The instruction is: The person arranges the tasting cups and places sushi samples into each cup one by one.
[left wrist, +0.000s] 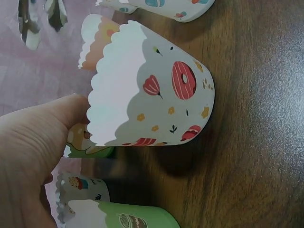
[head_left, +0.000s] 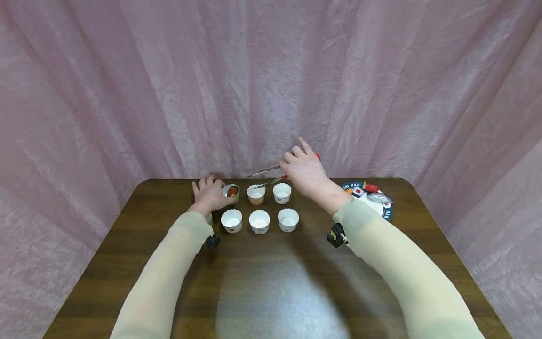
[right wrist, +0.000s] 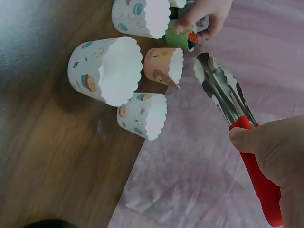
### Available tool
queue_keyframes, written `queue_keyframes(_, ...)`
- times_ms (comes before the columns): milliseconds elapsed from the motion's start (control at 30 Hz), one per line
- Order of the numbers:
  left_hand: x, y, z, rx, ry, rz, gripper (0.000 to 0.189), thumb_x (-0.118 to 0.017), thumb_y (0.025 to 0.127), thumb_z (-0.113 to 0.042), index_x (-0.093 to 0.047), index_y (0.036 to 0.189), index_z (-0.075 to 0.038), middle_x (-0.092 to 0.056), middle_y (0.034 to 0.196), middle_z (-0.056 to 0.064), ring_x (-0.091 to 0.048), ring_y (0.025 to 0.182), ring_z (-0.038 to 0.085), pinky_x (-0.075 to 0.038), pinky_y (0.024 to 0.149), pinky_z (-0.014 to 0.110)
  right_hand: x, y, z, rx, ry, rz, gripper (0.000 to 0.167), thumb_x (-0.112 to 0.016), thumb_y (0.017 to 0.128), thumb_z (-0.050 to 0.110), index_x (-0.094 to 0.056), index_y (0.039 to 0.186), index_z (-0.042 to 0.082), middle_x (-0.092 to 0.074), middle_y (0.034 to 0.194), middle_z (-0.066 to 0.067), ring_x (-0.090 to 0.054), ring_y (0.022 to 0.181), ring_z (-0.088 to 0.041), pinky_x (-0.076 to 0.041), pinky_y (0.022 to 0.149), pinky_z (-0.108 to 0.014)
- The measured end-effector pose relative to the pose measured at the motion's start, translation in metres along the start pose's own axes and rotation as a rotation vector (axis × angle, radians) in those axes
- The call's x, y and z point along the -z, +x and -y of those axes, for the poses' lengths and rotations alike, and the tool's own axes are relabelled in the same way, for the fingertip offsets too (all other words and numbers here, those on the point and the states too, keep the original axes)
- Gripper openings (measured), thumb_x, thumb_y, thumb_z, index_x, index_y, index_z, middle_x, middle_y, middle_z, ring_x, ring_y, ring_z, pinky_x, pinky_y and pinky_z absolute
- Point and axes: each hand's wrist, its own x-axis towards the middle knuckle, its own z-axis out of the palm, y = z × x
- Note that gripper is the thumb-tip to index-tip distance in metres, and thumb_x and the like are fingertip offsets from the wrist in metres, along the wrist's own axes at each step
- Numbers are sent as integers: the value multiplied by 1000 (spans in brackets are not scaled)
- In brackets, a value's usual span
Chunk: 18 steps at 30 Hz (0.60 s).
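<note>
Just left of the orange cup (head_left: 256,197) sits the green cup (right wrist: 175,42), with an orange-and-black food piece (head_left: 232,191) inside. The left hand (head_left: 210,194) is the nearer hand and pinches the green cup between thumb and fingers. To the right of the orange cup and raised above it, the right hand (head_left: 306,173) grips the red handles of the tongs (right wrist: 242,124), whose tips stand apart with nothing between them. The tongs' long axis points leftward, its tips ending near the orange cup; the right wrist view shows them not touching it. The food piece is judged to lie further left and lower than those tips. Well right of the orange cup is a plate (head_left: 387,215).
</note>
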Motion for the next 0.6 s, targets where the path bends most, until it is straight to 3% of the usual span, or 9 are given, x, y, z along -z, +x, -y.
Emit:
queue_keyframes(133,-1,0,2,-3,-6,9,69,-74,88,-52,-57,137,-5,-18,164,25,-3,152,47,10,115,70,-2,-8,-3,-5,9,-12,25,-72,89,0,-77,109,15,-64,98,-2,-54,109,-30,-18,122,-54)
queue_keyframes(300,-1,0,4,-22,-21,43,81,-73,87,-53,-48,149,-6,-16,165,25,-1,152,47,11,115,70,-3,-19,-9,-23,28,-18,29,-76,87,3,-77,113,15,-66,101,-3,-55,109,-30,-18,122,-53)
queue_keyframes(433,3,0,8,-52,-18,70,92,-71,87,-57,-38,157,-8,-13,166,24,0,152,47,11,115,70,-2,-26,-17,-45,22,-1,36,-86,82,15,-76,117,15,-66,103,-3,-55,111,-31,-17,123,-53)
queue_keyframes(600,13,-7,8,-105,-21,55,93,-71,87,-57,-37,158,-7,-14,166,24,-4,151,48,7,115,70,1,-35,-26,-65,32,26,46,-91,78,24,-74,120,14,-66,106,-4,-55,112,-32,-16,123,-54)
